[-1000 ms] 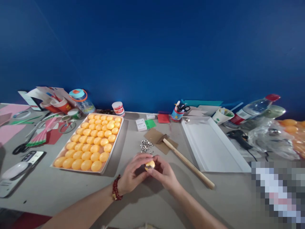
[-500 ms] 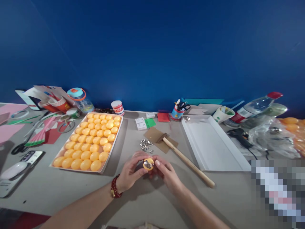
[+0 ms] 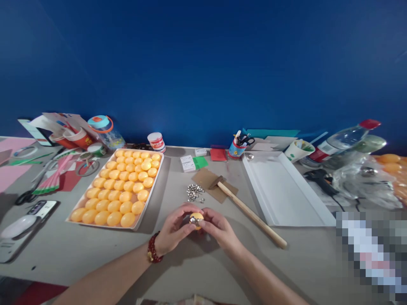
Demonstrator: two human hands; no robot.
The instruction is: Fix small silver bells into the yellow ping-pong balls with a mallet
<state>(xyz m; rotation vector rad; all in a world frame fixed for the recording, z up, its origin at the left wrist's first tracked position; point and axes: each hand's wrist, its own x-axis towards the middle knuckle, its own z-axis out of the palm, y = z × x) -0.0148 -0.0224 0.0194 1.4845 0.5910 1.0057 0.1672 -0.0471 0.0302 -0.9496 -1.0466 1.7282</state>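
Note:
Between both hands, close to the table, is an orange ping-pong ball (image 3: 196, 216) with shiny silver pieces on the side facing me. My left hand (image 3: 177, 223) curls its fingers and thumb around the left side of the ball. From the right, my right hand (image 3: 220, 228) grips it too, its thumb lying over the silver part. The fingertips behind the ball are partly hidden. Just beyond the hands lies a loose pile of small silver metal pieces (image 3: 193, 192), too small to name surely.
To the left stands a tray of orange balls (image 3: 163, 163). A wooden-handled hammer (image 3: 254, 216) lies right of my hands, its head on brown sandpaper-like sheets (image 3: 203, 178). Farther right are a white tray (image 3: 286, 190) and a glue gun (image 3: 321, 180). A phone (image 3: 47, 207) lies far left.
My right thumb has moved left, from the ball's edge onto its silver face. The ball has shifted slightly left and turned a little. My left hand stays around it.

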